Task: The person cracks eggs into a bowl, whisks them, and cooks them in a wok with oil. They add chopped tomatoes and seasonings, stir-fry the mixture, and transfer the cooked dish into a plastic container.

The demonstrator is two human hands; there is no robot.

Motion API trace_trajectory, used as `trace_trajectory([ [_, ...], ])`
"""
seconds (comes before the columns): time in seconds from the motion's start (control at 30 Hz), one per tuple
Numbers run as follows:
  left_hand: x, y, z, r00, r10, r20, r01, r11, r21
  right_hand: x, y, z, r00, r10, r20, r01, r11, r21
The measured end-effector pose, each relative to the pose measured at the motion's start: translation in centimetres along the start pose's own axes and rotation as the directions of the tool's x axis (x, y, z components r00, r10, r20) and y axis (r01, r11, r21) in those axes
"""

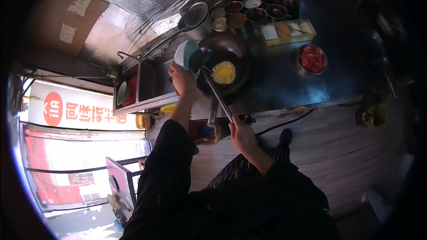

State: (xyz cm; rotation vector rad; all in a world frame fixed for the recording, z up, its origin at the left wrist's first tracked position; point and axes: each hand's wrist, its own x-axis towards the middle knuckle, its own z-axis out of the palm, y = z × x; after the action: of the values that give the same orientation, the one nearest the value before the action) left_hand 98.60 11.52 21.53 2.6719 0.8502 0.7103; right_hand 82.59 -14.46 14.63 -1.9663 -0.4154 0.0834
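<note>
My left hand [183, 78] holds a pale bowl [182, 54] tipped on its side over the left rim of a dark wok [237, 50]. In my right hand [243, 135] is the long metal handle of a ladle [218, 96]. The ladle's dark head reaches the mouth of the bowl; whether they touch I cannot tell. Yellow egg [224, 72] lies in a rounded patch at the bottom of the wok. A thin pale strand runs from near the ladle head to the egg. The inside of the bowl is mostly hidden.
A metal sink [153, 81] adjoins the wok on the left. Behind stands a pot with a strainer [196, 15] and several small bowls [256, 15]. To the right are a seasoning box [288, 41] and a bowl of red pieces [312, 59]. A black hose [283, 122] hangs below the counter edge.
</note>
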Motion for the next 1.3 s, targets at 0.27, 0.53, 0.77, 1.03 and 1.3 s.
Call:
trace_trajectory([
  [0.27,-0.6,0.0,-0.9,0.994,0.096,-0.058,-0.095,0.995,0.018,-0.8,0.0,0.0,0.989,-0.08,-0.125,0.081,0.997,0.003],
  [0.53,-1.0,1.5,-1.6,0.999,-0.021,-0.034,0.021,1.0,-0.001,-1.1,0.1,-1.1,0.999,0.049,0.0,-0.049,0.998,-0.051],
  [0.77,-1.7,2.5,-1.5,0.997,-0.07,-0.02,0.07,0.998,-0.005,-0.1,0.2,0.2,0.997,-0.059,-0.054,0.055,0.996,-0.067],
  [1.03,-1.5,2.4,-2.1,0.991,-0.131,-0.031,0.13,0.991,-0.031,-1.3,0.0,-2.3,0.988,0.135,0.072,-0.127,0.987,-0.101],
  [1.3,-2.4,1.4,-0.8,0.993,-0.064,-0.1,0.058,0.997,-0.058,0.1,-1.5,-1.7,0.998,-0.016,0.053,0.011,0.996,0.087],
])
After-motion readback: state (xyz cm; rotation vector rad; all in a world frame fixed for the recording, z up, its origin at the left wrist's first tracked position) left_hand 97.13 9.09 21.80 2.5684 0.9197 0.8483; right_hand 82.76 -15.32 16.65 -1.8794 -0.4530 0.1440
